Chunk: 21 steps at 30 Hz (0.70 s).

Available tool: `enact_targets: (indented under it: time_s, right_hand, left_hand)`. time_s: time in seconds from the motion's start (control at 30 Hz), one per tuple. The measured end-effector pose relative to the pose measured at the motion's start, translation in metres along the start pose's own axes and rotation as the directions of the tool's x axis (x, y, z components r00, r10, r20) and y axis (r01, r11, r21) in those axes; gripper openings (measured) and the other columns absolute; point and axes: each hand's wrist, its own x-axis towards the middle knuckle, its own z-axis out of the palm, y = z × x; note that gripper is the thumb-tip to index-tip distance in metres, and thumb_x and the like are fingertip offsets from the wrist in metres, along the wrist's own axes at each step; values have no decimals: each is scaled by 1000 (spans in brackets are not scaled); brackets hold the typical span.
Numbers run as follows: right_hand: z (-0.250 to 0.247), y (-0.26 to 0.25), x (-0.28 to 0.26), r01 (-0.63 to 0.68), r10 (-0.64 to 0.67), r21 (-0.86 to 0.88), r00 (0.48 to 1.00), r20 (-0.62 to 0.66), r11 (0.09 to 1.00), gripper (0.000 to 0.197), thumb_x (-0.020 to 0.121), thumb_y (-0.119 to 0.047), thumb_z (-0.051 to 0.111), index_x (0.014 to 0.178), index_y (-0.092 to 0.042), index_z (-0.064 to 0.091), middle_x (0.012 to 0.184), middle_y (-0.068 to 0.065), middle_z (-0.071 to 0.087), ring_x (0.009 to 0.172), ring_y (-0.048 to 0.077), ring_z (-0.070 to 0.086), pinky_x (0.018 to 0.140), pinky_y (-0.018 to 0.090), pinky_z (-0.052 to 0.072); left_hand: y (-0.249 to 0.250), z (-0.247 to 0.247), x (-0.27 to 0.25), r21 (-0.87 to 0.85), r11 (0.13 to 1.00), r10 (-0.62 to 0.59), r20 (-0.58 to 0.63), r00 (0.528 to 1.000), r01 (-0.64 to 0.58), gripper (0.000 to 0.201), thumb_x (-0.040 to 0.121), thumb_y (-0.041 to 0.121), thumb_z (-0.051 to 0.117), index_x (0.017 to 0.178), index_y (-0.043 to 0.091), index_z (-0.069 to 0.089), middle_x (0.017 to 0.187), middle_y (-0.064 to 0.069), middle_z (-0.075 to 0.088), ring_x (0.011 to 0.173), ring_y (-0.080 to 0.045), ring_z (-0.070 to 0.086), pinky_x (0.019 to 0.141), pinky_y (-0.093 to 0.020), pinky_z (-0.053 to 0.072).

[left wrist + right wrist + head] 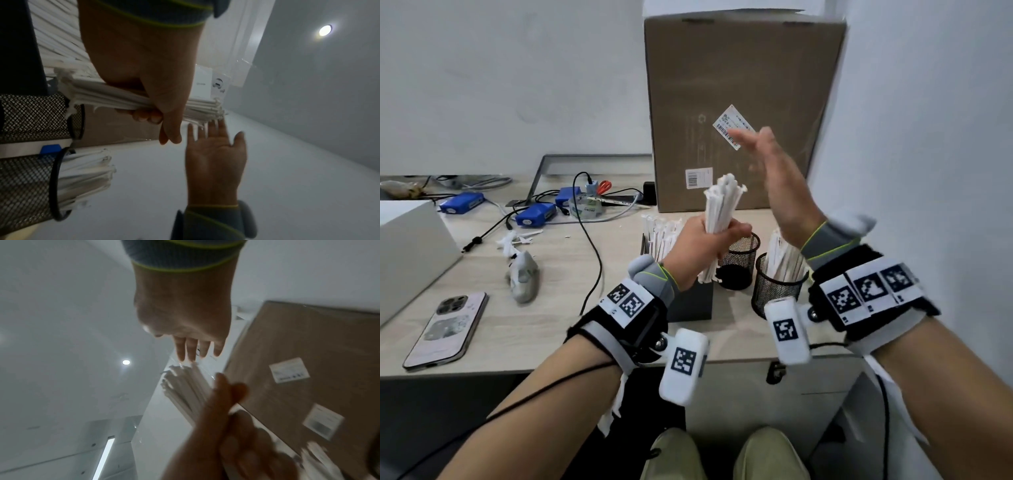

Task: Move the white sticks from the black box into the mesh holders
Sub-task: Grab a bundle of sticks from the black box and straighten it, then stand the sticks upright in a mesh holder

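Note:
My left hand (709, 240) grips a thick bundle of white sticks (722, 202) upright, above the black box (695, 301) and the near-empty mesh holder (738, 263). The fingers (147, 116) curl round the bundle (123, 97). More white sticks (662, 233) stand in the black box behind the hand. A second mesh holder (774, 287) on the right is full of sticks (780, 253). My right hand (774, 171) is raised flat, fingers straight, just right of the bundle's top, holding nothing. From the right wrist, the straight fingers (194, 348) hover above the stick ends (185, 386).
A tall cardboard box (739, 102) stands right behind the holders, with a white wall on the right. To the left on the desk lie a phone (446, 329), blue devices (536, 214), cables, a crumpled wrapper (522, 274) and a white box (410, 246).

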Motion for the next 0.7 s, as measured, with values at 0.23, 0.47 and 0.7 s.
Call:
enact_targets:
  time_s: [0.23, 0.47, 0.7]
  right_hand:
    - [-15, -5, -14, 67, 156, -525, 916, 369, 848, 55, 99, -50, 24, 116, -21, 68, 124, -4, 65, 120, 8, 55, 107, 25, 36]
    - [-56, 22, -23, -275, 281, -60, 941, 190, 960, 72, 74, -60, 61, 130, -17, 48, 121, 2, 64, 105, 11, 62, 96, 32, 47]
    - [-63, 38, -33, -290, 305, -119, 941, 145, 950, 23, 85, -29, 66, 98, -10, 71, 93, 10, 72, 83, 15, 65, 68, 36, 56]
  left_hand:
    - [4, 35, 1, 117, 993, -30, 29, 999, 26, 40, 85, -1, 59, 51, 17, 49, 35, 7, 47, 36, -2, 38, 43, -18, 33]
    - [12, 50, 12, -31, 998, 48, -16, 999, -48, 14, 87, 12, 65, 74, 7, 62, 63, -9, 52, 45, -7, 38, 45, -18, 34]
    - [17, 80, 17, 141, 978, 124, 205, 971, -155, 27, 75, -5, 49, 74, 22, 47, 56, 4, 45, 41, 1, 42, 41, -20, 36]
